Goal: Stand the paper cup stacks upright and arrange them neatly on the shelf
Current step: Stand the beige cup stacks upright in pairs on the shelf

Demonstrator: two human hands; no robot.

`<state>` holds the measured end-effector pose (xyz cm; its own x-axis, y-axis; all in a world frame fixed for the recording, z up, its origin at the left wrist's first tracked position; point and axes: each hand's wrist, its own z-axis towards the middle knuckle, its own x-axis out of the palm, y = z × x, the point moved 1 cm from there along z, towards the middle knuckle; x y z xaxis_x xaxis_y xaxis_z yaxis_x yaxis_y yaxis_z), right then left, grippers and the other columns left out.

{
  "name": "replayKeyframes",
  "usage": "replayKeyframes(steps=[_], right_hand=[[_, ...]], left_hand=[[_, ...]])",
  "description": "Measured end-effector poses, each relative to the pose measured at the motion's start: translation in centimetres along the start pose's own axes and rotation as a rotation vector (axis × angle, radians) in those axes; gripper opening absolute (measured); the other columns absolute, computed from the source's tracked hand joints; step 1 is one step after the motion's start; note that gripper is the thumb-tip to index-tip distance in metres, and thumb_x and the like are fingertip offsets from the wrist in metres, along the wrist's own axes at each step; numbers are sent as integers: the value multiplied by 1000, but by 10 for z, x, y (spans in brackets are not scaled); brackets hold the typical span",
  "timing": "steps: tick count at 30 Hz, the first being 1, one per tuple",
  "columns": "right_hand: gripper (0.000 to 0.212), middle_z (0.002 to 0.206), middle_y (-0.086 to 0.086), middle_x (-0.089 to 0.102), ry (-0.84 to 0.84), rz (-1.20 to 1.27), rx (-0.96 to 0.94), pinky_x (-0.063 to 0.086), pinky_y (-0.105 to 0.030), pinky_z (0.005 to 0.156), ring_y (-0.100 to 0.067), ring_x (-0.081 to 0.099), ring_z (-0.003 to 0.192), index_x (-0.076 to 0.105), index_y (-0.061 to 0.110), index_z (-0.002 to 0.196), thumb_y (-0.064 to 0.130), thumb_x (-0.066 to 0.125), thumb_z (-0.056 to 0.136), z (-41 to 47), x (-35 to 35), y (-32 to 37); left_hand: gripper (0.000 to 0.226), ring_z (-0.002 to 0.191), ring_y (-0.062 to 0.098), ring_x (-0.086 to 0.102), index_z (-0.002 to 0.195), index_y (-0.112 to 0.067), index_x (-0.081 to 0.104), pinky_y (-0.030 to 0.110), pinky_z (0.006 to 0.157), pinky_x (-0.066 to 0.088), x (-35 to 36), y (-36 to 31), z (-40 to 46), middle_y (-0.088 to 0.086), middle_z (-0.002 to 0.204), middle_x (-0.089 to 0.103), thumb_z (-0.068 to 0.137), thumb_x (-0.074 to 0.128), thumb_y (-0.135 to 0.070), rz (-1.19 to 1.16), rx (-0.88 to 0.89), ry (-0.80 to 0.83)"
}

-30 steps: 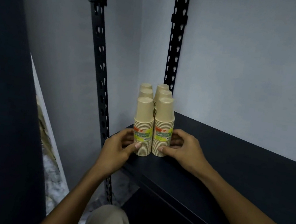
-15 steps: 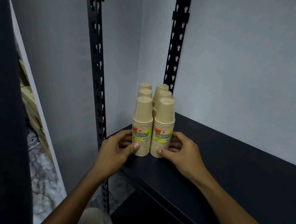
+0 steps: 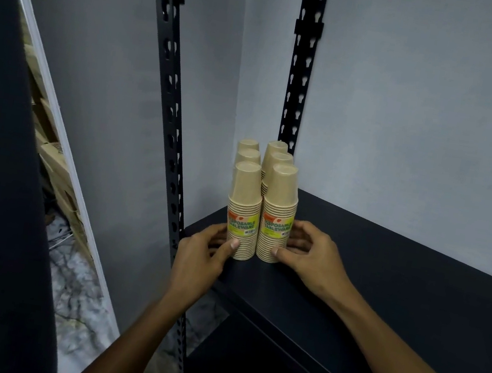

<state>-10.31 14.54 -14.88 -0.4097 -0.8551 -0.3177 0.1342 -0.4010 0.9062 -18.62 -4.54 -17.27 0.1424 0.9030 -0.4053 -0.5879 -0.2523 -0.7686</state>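
Grey plaster walls met in a corner behind a dark shelf, which was carried on black slotted uprights. Six paper cup stacks stood upright at the left end of that shelf, packed close together in two rows of three that ran back toward the corner. The two front stacks bore yellow and orange labels and touched each other side by side. The left hand was cupped around the base of the front left stack, its thumb pressed on the lowest cups and its fingers curled round the far side. The right hand mirrored it on the front right stack, thumb on the bottom rims and fingers spread against the stack's right flank. Both hands were only partly closed, bracing the stacks from outside rather than clasping them. Wooden boards leaned past the wall edge at the left, over a marbled floor.
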Motion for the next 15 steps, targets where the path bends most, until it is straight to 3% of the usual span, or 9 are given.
replayKeyframes(steps=[9, 15], right_hand=[[49, 106, 7, 69, -6, -24, -10, 55, -21, 85, -5, 66, 98, 59, 21, 118, 11, 80, 75, -2, 1, 0], [50, 104, 7, 68, -9, -51, 1, 55, -22, 86, -5, 66, 97, 59, 19, 120, 11, 80, 75, -4, 0, 3]], left_hand=[[39, 98, 1, 64, 128, -17, 59, 19, 87, 53, 1, -2, -6, -7, 113, 69, 89, 66, -23, 92, 45, 28], [58, 107, 10, 61, 134, -10, 53, 25, 93, 51, 2, 0, -7, 0, 123, 64, 83, 72, -30, 126, -72, -4]])
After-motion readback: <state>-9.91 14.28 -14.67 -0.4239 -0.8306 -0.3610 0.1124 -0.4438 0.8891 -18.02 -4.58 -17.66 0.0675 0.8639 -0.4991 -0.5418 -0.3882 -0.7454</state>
